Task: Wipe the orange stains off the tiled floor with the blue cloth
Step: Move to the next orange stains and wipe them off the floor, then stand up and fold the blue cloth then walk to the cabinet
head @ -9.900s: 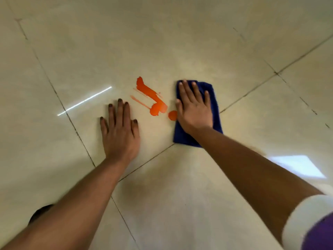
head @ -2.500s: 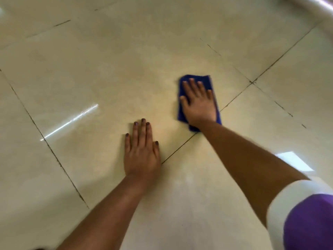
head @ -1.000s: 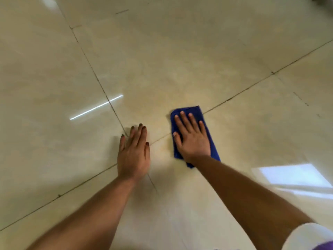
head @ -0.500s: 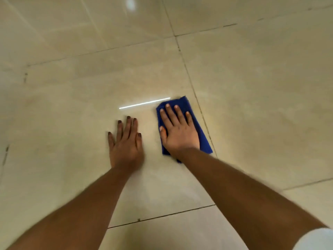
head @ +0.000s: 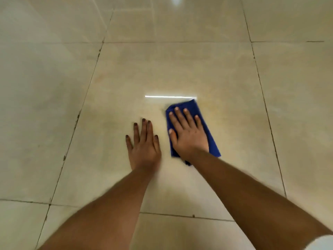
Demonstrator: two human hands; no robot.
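pressing right hand (head: 189, 137) flat on blue cloth (head: 210, 136), apparently.

Indoor room, prob. a home: glossy beige tiled floor (head: 180, 69) w/ dark grout lines.

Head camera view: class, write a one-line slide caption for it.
Right hand presses a folded blue cloth flat on the glossy tiled floor; left hand rests beside it; no orange stains visible.
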